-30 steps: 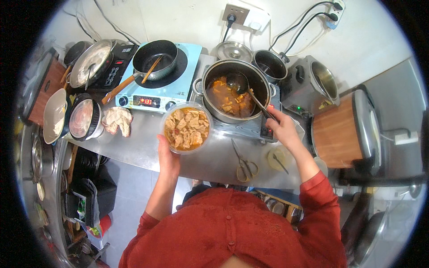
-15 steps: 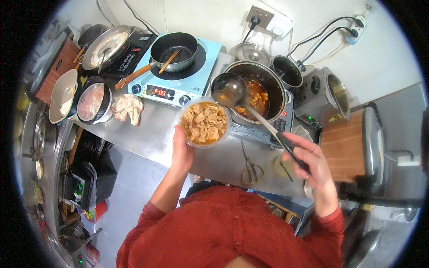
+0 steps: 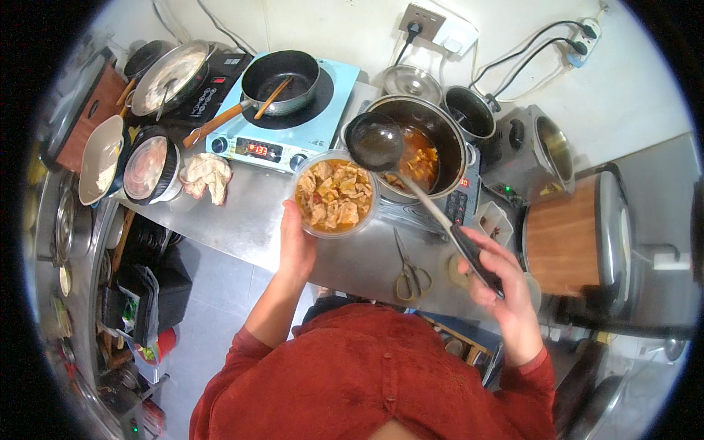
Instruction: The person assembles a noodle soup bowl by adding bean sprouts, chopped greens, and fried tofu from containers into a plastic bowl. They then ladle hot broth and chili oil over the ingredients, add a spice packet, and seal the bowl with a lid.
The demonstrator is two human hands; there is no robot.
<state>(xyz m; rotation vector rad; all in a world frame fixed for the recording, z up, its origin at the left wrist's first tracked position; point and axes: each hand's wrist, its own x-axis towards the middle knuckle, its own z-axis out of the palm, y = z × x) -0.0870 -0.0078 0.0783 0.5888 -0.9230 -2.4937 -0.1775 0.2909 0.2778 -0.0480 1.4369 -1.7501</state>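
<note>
My left hand point(image 3: 297, 238) grips a round clear plastic bowl point(image 3: 336, 233) from its near left side. Chunks of meat point(image 3: 334, 196) in orange-brown broth fill it. In my right hand point(image 3: 501, 282) is the black handle of a ladle point(image 3: 374, 143). The ladle's dark, round head is tilted over the pot's left rim, close beside the bowl's upper right edge, and looks nearly empty. Behind it stands a deep steel pot point(image 3: 449, 125) on a cooker, holding reddish-brown broth with pieces in it. The fingers of both hands are closed.
Scissors point(image 3: 409, 275) lie on the steel counter point(image 3: 253, 198) near my body. A small black pan point(image 3: 282, 77) with a wooden handle sits on a light-blue induction cooker point(image 3: 330, 132). A crumpled cloth point(image 3: 206, 178) is left of it. A wood-sided cooker point(image 3: 561, 235) stands at the right.
The ladle's head has tipped and its liquid is no longer seen in it. The bowl's contents look rearranged. My right hand has shifted slightly left and down.
</note>
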